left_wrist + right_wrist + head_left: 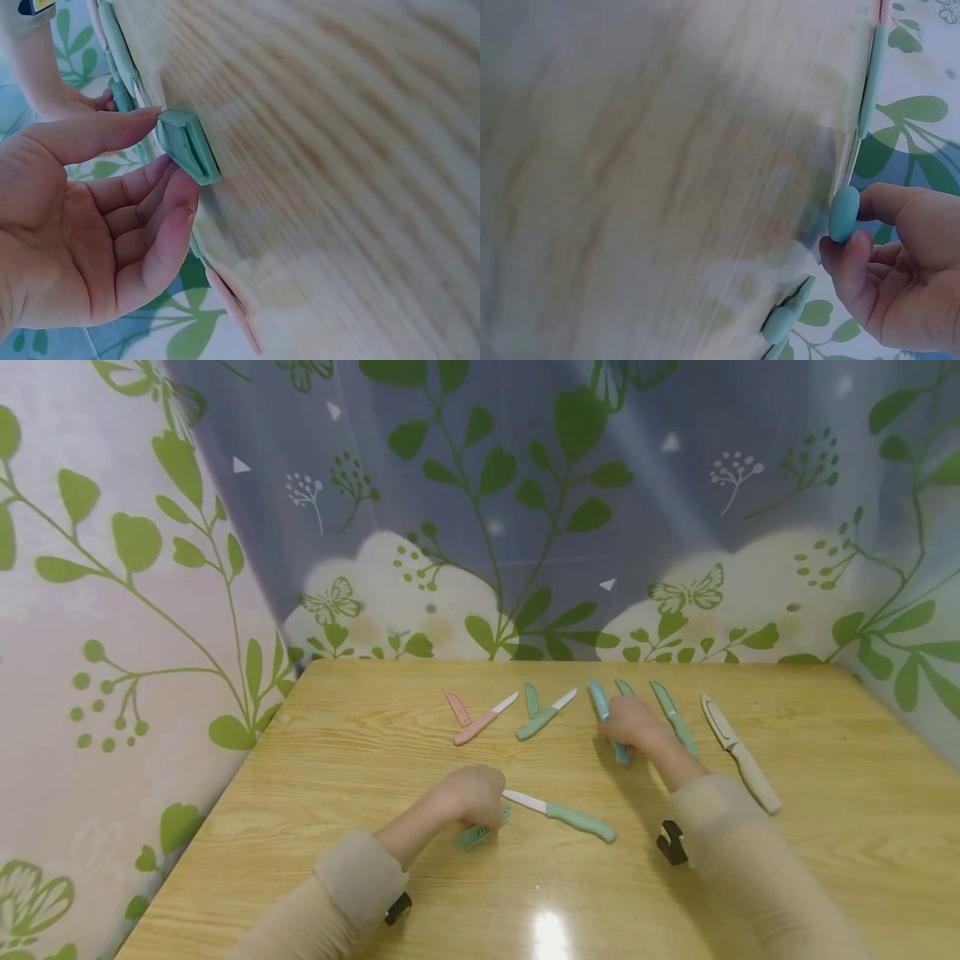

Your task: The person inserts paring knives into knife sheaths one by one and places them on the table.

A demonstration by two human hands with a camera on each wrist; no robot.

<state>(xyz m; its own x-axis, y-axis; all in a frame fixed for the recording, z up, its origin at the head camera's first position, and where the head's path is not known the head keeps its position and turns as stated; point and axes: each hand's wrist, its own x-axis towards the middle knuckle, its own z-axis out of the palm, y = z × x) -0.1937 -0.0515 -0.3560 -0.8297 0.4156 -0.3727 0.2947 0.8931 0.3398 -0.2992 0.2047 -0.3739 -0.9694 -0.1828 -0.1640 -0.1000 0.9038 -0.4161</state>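
Note:
My left hand (471, 793) pinches a green knife sheath (187, 148) between thumb and fingers, close over the table. Just right of it lies a bare knife with a white blade and green handle (581, 822), its tip towards that hand. Farther off, my right hand (636, 727) pinches a blue knife (621, 753) by the handle, whose rounded end (845, 214) shows in the right wrist view. Its upper part looks covered by a blue sheath (598, 700). Beyond the right hand, a green piece (624, 687) is partly hidden by the fingers.
On the wooden table (337, 727), a pink knife (480, 727) lies beside its pink sheath (457, 708), and a green knife (542, 722) beside a green sheath (532, 699). To the right are a sheathed green knife (681, 729) and a larger beige knife (757, 778). A patterned curtain (525, 527) hangs behind.

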